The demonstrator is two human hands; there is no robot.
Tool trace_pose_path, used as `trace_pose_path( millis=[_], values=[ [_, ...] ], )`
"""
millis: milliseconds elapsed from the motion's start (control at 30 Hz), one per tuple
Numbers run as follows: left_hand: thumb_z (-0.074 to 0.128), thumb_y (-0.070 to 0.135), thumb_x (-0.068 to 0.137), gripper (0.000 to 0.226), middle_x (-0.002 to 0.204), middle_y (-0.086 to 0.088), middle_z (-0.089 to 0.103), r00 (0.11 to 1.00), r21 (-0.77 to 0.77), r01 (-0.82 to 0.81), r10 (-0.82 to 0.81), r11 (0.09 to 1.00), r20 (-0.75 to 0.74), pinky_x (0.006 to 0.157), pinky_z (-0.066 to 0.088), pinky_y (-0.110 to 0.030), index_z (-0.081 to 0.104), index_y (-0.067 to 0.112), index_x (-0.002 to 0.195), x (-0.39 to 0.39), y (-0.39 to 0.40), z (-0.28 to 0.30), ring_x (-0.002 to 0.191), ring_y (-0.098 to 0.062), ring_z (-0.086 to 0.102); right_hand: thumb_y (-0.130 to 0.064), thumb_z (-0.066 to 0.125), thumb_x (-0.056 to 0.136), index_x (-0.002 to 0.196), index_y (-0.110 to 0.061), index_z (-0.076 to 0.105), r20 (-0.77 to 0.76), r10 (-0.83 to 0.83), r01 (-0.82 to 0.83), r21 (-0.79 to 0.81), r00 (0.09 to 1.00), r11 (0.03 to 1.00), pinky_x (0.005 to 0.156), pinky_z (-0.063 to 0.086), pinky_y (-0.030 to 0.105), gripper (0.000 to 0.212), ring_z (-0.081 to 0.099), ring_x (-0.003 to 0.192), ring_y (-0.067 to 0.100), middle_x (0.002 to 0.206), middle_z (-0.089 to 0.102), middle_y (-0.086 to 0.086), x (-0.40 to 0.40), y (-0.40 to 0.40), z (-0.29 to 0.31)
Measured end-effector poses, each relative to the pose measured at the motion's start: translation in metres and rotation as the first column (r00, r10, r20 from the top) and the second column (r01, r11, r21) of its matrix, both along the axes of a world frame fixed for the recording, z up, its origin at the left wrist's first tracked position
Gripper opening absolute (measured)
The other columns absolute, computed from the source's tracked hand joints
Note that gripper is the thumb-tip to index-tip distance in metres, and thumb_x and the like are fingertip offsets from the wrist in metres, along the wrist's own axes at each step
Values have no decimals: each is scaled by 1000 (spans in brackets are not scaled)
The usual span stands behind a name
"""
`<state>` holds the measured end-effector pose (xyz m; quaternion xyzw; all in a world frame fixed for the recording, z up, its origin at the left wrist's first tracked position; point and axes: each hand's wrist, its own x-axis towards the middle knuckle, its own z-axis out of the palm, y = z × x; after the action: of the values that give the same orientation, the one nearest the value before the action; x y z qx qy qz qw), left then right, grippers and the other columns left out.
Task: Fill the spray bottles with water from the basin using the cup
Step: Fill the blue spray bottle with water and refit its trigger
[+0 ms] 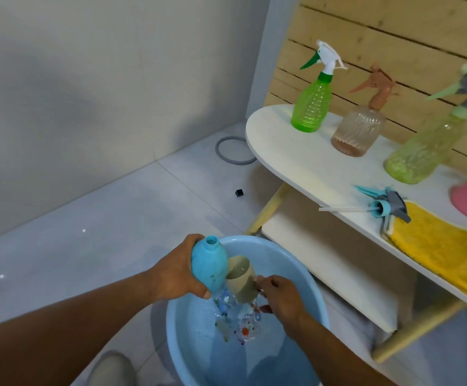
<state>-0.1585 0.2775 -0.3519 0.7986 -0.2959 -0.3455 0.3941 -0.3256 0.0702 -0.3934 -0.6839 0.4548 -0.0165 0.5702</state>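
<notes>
Over the blue basin (304, 263), close to the person, both hands work side by side. Their left hand (180, 271) wraps round the body of the uncapped blue bottle (208, 264), thumb curled under its base, holding it above the water. The bottle's long axis leans up and away from them, its open mouth at the far upper end, beside the left fingers. Their right hand (278, 298) pinches the handle of the tan cup (240, 280), which sits just right of the bottle, touching or nearly touching its side, rim upward and water visible inside. So the mouth lies up and to the left of the cup's rim; I judge the cup has to rise and tip leftward over that narrow neck, and a spill back into the basin looks likely. Coloured bits lie under the water below the cup.

Farther off, on the white shelf (282, 151), the detached spray head (385, 204) rests against a yellow cloth (438, 246). Beyond it stand the yellow-green bottle (419, 151), the clear brown bottle (357, 132) and the green bottle (311, 104), all capped.
</notes>
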Motion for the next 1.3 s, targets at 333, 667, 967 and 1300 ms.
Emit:
trace_pose_path(
  millis=[333, 667, 967, 1300],
  values=[
    [96, 33, 40, 110, 122, 7, 56, 988, 83, 26, -39, 996, 152, 94, 55, -45, 33, 44, 129, -11, 6, 15, 110, -23, 60, -34, 77, 89, 74, -4, 65, 125, -6, 29, -181, 992, 983, 51, 50, 18, 35, 59, 69, 16, 76, 67, 16, -31, -11, 111],
    [97, 25, 50, 106, 122, 9, 57, 981, 82, 82, -95, 993, 171, 92, 57, -43, 32, 53, 129, -44, -13, 27, 110, -19, 59, -32, 79, 87, 63, -16, 60, 189, 127, -38, -415, 974, 909, 56, 54, 24, 35, 64, 69, 15, 79, 70, 19, -48, -3, 182],
    [99, 27, 54, 110, 124, 9, 56, 978, 106, 96, -114, 990, 175, 94, 56, -41, 30, 50, 137, -48, -9, 28, 112, -20, 58, -41, 78, 86, 72, -12, 64, 121, 175, -74, -578, 977, 813, 65, 57, 40, 35, 61, 54, 9, 68, 66, 2, -61, 12, 204],
    [98, 22, 61, 112, 126, 9, 52, 970, 132, 138, -161, 982, 182, 91, 58, -39, 28, 45, 146, -56, -15, 34, 112, -21, 57, -44, 76, 86, 69, -19, 59, 100, 246, -107, -700, 964, 706, 59, 43, 33, 35, 51, 61, 12, 63, 55, -3, -62, 22, 211]
  ],
)
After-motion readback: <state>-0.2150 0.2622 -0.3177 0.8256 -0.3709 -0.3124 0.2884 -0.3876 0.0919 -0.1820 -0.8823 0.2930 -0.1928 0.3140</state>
